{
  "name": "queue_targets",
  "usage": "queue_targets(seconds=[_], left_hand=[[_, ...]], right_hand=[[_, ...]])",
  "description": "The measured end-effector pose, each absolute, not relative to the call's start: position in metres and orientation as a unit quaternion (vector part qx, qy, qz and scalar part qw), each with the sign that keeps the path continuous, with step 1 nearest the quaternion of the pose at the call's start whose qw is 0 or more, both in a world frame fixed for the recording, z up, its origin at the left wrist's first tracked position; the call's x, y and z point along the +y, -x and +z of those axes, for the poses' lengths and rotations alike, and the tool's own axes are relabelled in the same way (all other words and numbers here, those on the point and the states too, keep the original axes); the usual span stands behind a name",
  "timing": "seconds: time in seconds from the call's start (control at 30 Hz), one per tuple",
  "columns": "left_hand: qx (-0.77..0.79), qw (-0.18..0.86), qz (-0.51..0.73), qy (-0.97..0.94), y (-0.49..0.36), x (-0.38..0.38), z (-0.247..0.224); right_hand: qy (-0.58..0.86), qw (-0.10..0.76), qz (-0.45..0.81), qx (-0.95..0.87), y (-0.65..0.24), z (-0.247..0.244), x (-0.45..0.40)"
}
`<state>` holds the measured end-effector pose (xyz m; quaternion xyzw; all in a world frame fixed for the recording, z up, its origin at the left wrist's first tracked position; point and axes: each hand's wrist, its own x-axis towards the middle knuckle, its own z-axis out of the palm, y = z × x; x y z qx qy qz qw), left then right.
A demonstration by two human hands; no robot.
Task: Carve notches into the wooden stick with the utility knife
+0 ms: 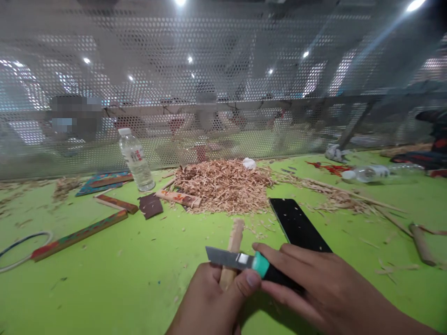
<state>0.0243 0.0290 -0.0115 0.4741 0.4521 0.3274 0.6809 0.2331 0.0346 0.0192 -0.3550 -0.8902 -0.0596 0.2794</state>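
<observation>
My left hand [216,298] is closed around a pale wooden stick [235,237], whose notched far end points away from me over the green table. In my right hand [321,284] is a utility knife [260,265] with a black and teal handle. Its wide blade [225,257] lies across the stick, edge side hard to make out. My left thumb presses near the knife's teal collar. Just beyond my right hand lies a black smartphone [296,221] with a few shavings on it. The stick's near end is hidden inside my left hand.
A heap of wood shavings [226,186] lies ahead. An upright water bottle [136,160], brown sandpaper [151,205] and painted wooden strips [80,235] are on the left. Another bottle [380,173] lies at the right. A perforated screen [244,135] stands behind, with people beyond it.
</observation>
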Motion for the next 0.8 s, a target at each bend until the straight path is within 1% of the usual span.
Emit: queue_targets(seconds=[0.07,0.2,0.33,0.43,0.6,0.8], left_hand=[[0.45,0.683,0.333,-0.468,-0.026,0.029,-0.008],[0.467,0.675,0.329,-0.468,-0.027,0.029,-0.001],[0.485,0.666,0.315,-0.472,-0.027,0.028,-0.002],[0.473,0.666,0.325,-0.477,-0.026,0.027,-0.004],[0.453,0.676,0.324,-0.482,-0.022,0.025,-0.007],[0.436,0.678,0.318,-0.499,-0.019,0.025,-0.005]], right_hand=[[0.36,0.277,-0.086,-0.887,-0.232,0.018,0.033],[0.392,0.273,-0.1,-0.873,-0.237,0.014,0.033],[0.427,0.324,-0.112,-0.837,-0.248,0.01,0.038],[0.425,0.344,-0.089,-0.833,-0.25,0.009,0.043],[0.44,0.321,-0.055,-0.837,-0.249,0.012,0.047],[0.368,0.269,0.029,-0.889,-0.243,0.019,0.044]])
